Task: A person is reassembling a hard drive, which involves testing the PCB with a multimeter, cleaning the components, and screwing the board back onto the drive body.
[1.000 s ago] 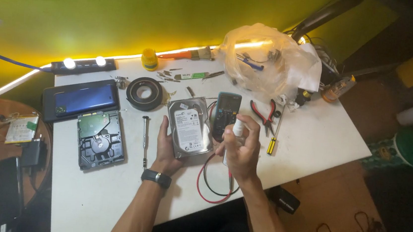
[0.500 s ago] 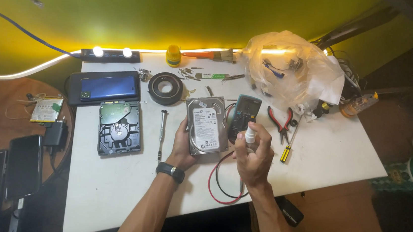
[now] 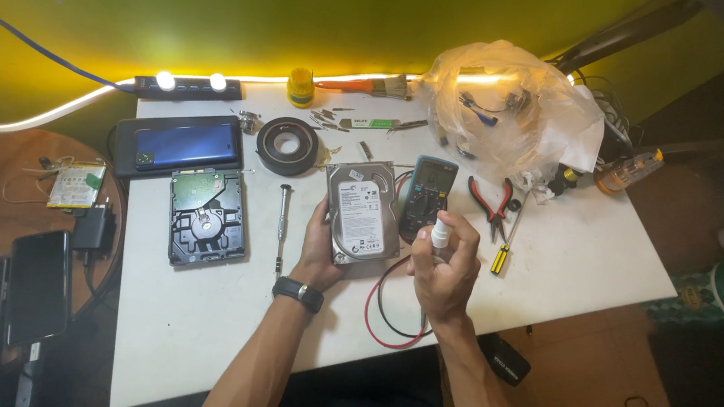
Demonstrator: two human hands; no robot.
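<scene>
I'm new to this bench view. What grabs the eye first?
At table centre, the left hand holds a silver hard drive and the right hand a small white spray bottle beside it. A second, opened hard drive lies to the left, a bulging clear plastic bag at the far right.

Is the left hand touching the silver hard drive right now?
Touching. The head view shows the left hand gripping the hard drive along its left edge, fingers wrapped behind it and thumb on the edge, lifting it tilted off the table.
</scene>
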